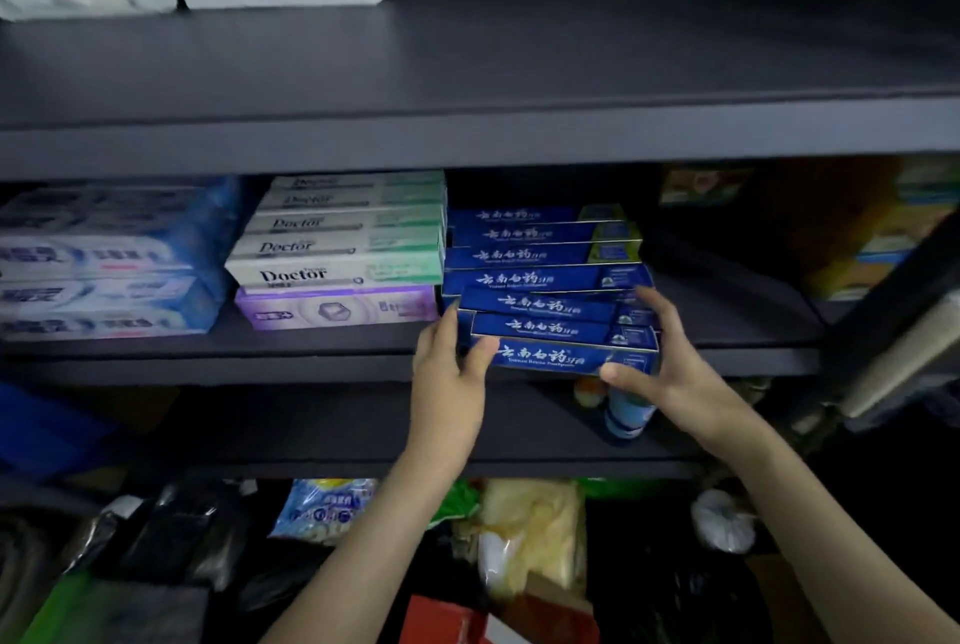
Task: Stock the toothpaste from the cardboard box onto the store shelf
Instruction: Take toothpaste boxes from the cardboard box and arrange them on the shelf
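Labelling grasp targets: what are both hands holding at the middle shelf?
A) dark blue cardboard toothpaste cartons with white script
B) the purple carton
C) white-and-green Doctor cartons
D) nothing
A: the left hand and right hand grip opposite ends of the front dark blue cardboard toothpaste cartons.

- "Doctor", in dark letters, on the stacked white-and-green cardboard toothpaste cartons [337, 248].
- "云南白药", in white brush script, on the long blue cardboard toothpaste cartons [540, 280]; the small Latin line beneath is blurred.
- Print on the white-and-blue cartons [104, 259] is too blurred to read.
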